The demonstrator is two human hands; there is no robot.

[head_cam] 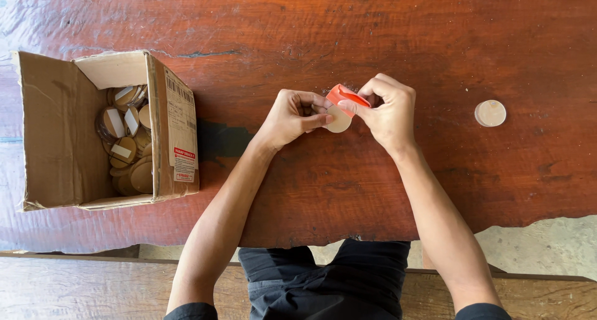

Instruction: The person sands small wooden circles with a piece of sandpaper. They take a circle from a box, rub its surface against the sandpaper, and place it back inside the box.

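A person seated at a rough, reddish wooden table [385,189] works a small round disc [339,121] between both hands. The left hand [293,116] is curled closed around the disc's left edge, thumb and fingertips gripping it. The right hand [387,112] pinches a strip of glossy red backing [347,96] that arches up from the disc's top, bent over between thumb and forefinger. The disc is pale tan, flat and smooth, held just above the tabletop between the two hands.

Well to the right of the right hand, a second round disc [490,113], pale and slightly translucent, lies flat on the wood by itself. Well to the left of the left hand stands an open cardboard box [62,133], its flaps folded outward and a printed label on the flap nearest the hands. Inside it sits a loose heap of similar brown discs [129,140], several bearing white rectangular strips across their faces. The table's surface is grainy and worn, with dark cracks and a ragged near edge. A weathered wooden bench [74,289] runs below the forearms.
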